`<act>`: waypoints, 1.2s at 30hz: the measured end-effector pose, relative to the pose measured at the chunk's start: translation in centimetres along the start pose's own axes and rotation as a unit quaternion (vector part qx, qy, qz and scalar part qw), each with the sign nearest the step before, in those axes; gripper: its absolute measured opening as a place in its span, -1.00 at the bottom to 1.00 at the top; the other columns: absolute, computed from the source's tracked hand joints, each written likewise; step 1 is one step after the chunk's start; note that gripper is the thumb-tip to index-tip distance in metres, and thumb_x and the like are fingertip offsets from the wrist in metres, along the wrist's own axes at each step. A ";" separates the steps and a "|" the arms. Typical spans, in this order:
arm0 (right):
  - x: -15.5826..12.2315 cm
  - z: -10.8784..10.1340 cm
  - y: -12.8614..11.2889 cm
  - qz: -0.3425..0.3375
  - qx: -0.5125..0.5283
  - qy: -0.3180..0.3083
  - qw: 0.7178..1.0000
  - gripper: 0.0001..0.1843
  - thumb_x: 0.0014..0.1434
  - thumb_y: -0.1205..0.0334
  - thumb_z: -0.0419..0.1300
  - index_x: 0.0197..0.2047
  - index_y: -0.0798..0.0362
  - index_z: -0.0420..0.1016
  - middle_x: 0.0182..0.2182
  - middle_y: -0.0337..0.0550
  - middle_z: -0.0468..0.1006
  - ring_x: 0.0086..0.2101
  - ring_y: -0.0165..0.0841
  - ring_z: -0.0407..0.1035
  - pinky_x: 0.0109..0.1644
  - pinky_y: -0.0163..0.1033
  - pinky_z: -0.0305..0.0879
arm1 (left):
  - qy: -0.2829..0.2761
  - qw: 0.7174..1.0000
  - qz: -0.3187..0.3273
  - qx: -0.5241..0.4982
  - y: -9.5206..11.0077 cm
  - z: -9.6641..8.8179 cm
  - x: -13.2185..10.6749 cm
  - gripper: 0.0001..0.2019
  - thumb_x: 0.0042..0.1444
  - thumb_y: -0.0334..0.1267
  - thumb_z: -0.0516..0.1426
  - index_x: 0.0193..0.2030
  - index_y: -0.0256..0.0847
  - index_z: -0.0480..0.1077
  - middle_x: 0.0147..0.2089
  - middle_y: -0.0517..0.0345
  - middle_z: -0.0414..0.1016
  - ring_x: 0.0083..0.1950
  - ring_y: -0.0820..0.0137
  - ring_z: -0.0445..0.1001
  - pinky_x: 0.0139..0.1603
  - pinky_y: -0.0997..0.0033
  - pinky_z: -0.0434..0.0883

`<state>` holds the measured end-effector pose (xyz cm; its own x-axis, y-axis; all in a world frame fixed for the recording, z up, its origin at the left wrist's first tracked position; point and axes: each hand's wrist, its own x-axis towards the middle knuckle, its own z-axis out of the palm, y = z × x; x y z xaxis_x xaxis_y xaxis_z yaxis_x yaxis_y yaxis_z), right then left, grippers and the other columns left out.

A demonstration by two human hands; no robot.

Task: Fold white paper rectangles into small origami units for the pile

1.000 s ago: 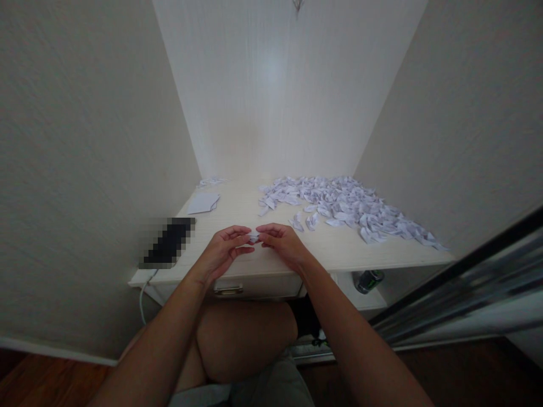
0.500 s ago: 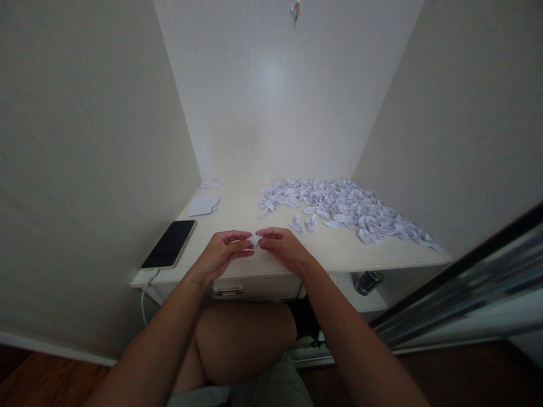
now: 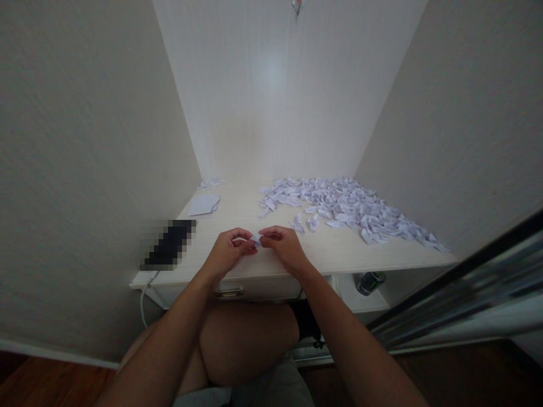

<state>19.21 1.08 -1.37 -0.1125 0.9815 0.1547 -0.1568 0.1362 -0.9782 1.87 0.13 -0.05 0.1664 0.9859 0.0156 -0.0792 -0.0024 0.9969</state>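
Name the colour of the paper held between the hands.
The paper is white; the head view shows it best.

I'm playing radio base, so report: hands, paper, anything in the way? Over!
Left hand, right hand: holding small paper between them. Folded-paper pile beyond, not blocking.

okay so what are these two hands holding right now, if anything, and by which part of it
A small piece of white paper: the left hand pinches its left side, the right hand its right.
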 end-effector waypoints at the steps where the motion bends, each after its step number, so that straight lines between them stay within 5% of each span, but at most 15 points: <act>1: 0.0 0.0 0.1 -0.010 -0.018 0.011 1.000 -0.78 -0.12 0.23 0.40 -0.33 0.06 0.64 -0.39 -0.16 0.67 -0.34 -0.34 0.52 -0.13 -0.19 0.43 | 0.007 1.000 0.004 0.006 -0.1 0.1 0.1 -0.62 -0.22 -0.13 0.43 -0.32 -0.28 0.46 -0.41 0.12 0.58 -0.40 0.34 0.60 -0.33 0.36 0.53; 9: -0.6 0.4 -0.2 -0.060 -0.167 0.051 0.983 -0.84 0.06 0.27 0.32 -0.25 0.05 0.68 -0.36 -0.10 0.69 -0.39 -0.27 0.57 -0.21 -0.14 0.50 | 0.104 0.991 0.046 0.070 -0.8 0.9 0.6 -0.71 -0.19 -0.13 0.39 -0.41 -0.28 0.48 -0.53 0.15 0.50 -0.46 0.32 0.54 -0.46 0.30 0.57; 16: -1.5 1.1 -0.8 -0.128 -0.284 0.104 0.945 -0.88 0.10 0.29 0.30 -0.27 0.03 0.67 -0.36 -0.12 0.70 -0.35 -0.26 0.60 -0.18 -0.19 0.51 | 0.119 0.986 0.036 0.115 -0.6 1.4 0.4 -0.81 -0.12 -0.19 0.34 -0.39 -0.25 0.54 -0.49 0.10 0.58 -0.47 0.29 0.58 -0.41 0.32 0.53; 24: -2.1 1.7 -0.5 -0.181 -0.427 0.094 0.881 -0.77 0.22 0.36 0.19 -0.10 0.03 0.63 -0.22 -0.08 0.70 -0.27 -0.27 0.58 -0.09 -0.21 0.43 | 0.221 0.899 0.118 0.359 0.1 3.6 -0.5 -0.80 0.04 -0.24 0.22 -0.24 -0.23 0.63 -0.37 0.04 0.67 -0.33 0.24 0.63 -0.16 0.29 0.49; 30: -2.2 1.6 -0.3 -0.193 -0.477 0.105 0.851 -0.77 0.26 0.35 0.13 -0.13 0.04 0.62 -0.24 -0.05 0.69 -0.24 -0.25 0.56 -0.08 -0.19 0.39 | 0.179 0.925 0.119 0.312 -0.3 3.8 -0.7 -0.73 0.06 -0.27 0.17 -0.12 -0.22 0.60 -0.35 0.08 0.66 -0.31 0.25 0.63 -0.19 0.31 0.52; 36: -1.7 0.7 -0.4 -0.133 -0.306 0.076 0.940 -0.72 0.10 0.40 0.23 -0.09 0.06 0.56 -0.24 -0.11 0.66 -0.31 -0.34 0.55 -0.15 -0.25 0.45 | -0.005 0.992 0.061 0.109 0.1 0.9 -0.8 -0.63 -0.06 -0.18 0.30 -0.08 -0.26 0.53 -0.40 0.16 0.54 -0.36 0.30 0.58 -0.30 0.26 0.58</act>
<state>18.82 -0.78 -1.11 -0.0003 0.9029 0.4299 0.4392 0.3863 -0.8111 2.60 -0.76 0.13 0.1776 0.9744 0.1377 0.1144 -0.1594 0.9806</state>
